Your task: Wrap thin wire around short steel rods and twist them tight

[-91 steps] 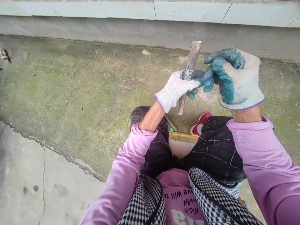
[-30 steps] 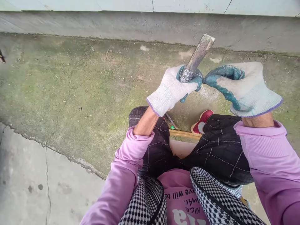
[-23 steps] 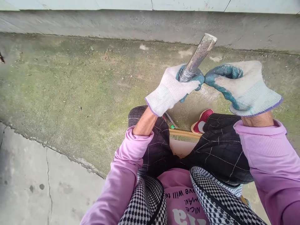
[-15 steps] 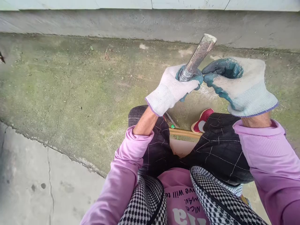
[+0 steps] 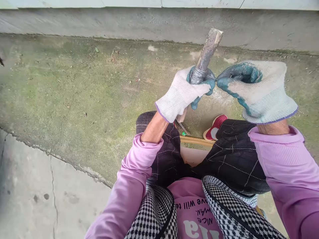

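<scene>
My left hand (image 5: 184, 93), in a white glove with a green palm, is wrapped round a thick grey rod (image 5: 208, 48) that points up and away. A coil of thin wire (image 5: 196, 75) circles the rod just above that hand. My right hand (image 5: 254, 88), gloved the same way, pinches the free end of the wire close to the coil, thumb and forefinger pressed together. Both hands are held over my knees.
I sit on a low wooden stool (image 5: 196, 142) on mossy cracked concrete (image 5: 74, 93). A red shoe (image 5: 214, 127) shows between my knees, with a small tool with a green tip (image 5: 183, 129) lying beside it. A raised concrete kerb (image 5: 124, 23) runs along the far side.
The rod has tilted more to the right and now swung back a little upright. My right hand went from loosely open beside the rod to pinching the wire at the coil.
</scene>
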`<act>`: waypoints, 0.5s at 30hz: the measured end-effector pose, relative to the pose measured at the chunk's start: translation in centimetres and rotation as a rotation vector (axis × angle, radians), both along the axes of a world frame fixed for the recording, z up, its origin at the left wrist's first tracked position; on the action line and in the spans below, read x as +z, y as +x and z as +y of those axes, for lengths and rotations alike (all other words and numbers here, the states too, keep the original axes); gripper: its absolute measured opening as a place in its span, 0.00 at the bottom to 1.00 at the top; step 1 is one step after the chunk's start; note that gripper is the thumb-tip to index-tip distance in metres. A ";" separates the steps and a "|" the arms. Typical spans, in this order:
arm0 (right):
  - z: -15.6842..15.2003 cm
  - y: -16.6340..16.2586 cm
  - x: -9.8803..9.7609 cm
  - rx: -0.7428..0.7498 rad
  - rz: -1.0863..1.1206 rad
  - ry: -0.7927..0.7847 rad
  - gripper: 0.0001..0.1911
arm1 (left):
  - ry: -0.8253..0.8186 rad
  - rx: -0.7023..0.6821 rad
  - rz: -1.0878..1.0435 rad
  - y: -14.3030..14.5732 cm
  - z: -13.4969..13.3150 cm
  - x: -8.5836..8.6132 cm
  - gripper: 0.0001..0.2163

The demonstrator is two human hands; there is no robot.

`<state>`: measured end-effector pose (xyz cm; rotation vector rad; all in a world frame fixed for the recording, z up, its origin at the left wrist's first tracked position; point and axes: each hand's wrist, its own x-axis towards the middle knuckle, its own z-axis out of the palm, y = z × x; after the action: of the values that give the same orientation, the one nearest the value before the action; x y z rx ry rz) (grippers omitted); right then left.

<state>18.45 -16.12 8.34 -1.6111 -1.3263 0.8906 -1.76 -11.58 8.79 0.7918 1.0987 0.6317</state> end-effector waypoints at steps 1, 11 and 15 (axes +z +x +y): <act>0.0 0.0 0.0 0.002 -0.006 -0.008 0.05 | -0.017 0.012 -0.005 0.1 0.0 0.0 0.12; 0.4 0.2 -0.9 0.036 0.073 -0.039 0.05 | -0.021 0.020 0.001 0.3 -0.1 0.2 0.16; 0.4 0.4 -0.7 0.043 0.082 -0.064 0.06 | 0.028 -0.002 0.064 0.2 -0.3 0.5 0.14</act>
<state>18.84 -15.69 7.63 -1.5825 -1.2909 1.0233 -1.61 -11.86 9.31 0.8421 1.1492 0.6242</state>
